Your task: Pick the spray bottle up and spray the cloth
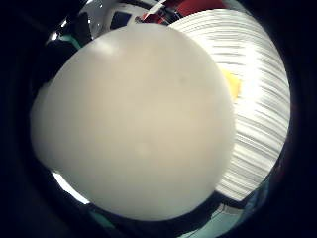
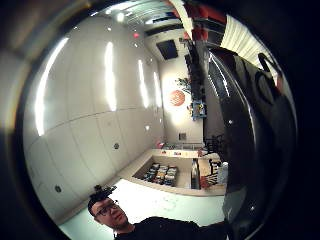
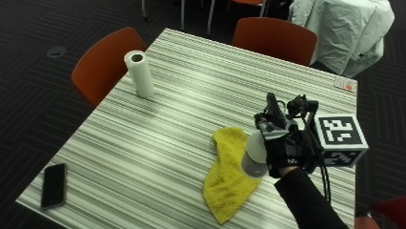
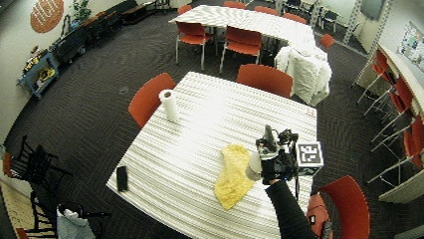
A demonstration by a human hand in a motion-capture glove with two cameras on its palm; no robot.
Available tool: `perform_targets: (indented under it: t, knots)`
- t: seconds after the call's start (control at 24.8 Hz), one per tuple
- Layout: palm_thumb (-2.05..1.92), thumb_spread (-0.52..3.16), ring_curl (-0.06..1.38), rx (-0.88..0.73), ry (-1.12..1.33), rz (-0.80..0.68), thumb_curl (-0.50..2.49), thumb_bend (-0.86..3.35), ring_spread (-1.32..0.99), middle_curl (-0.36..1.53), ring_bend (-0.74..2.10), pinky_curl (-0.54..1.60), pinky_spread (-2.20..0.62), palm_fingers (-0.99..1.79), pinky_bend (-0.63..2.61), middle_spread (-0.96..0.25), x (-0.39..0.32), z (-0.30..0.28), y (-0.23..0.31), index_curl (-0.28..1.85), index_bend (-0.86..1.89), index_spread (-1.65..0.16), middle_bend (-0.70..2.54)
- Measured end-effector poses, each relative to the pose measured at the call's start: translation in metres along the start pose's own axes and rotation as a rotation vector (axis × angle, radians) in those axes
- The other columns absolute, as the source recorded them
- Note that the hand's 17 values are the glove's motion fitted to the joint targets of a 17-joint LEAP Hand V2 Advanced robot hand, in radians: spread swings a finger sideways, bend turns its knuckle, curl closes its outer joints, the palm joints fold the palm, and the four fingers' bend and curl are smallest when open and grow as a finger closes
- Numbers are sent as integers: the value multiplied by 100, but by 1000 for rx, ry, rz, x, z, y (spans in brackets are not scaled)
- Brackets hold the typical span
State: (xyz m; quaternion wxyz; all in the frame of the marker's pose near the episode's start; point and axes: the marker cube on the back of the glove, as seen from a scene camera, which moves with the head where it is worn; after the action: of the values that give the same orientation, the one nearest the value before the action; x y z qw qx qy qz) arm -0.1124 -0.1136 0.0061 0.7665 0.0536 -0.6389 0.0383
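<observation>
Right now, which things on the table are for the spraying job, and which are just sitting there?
For the job:
- spray bottle, held by the gloved right hand
- yellow cloth, lying flat beside it

Just lying about:
- paper towel roll, standing upright
- phone, near the table's corner

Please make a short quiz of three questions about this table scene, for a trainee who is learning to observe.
1. True or false: the gloved right hand holds the spray bottle above the table.
2. Which thing lies beside the bottle: A) the yellow cloth, B) the paper towel roll, C) the phone?
3. Fill in: the paper towel roll stands ____ near the far corner.

Key: 1 true; 2 A; 3 upright.
</observation>
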Motion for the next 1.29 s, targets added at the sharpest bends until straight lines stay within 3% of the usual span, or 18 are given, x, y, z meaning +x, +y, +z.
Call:
perform_targets:
  t: [0.36, 0.69, 0.93, 1.29]
  knots:
    - [123, 90, 48, -78, 88, 223, 76, 2, -7, 56, 48, 22, 9, 99, 14, -2, 44, 6, -25, 58, 41, -12, 46]
    - [124, 89, 50, -198, 259, 619, 79, 2, -7, 57, 50, 24, 8, 102, 15, -1, 111, 14, -48, 59, 37, -12, 44]
    - [124, 88, 51, -416, 366, 1005, 80, 3, -7, 58, 51, 26, 8, 104, 15, -1, 166, 14, -11, 59, 34, -12, 43]
    - [123, 85, 52, -462, 418, 1165, 83, 2, -8, 59, 51, 29, 8, 107, 16, -2, 213, 12, 0, 61, 31, -12, 42]
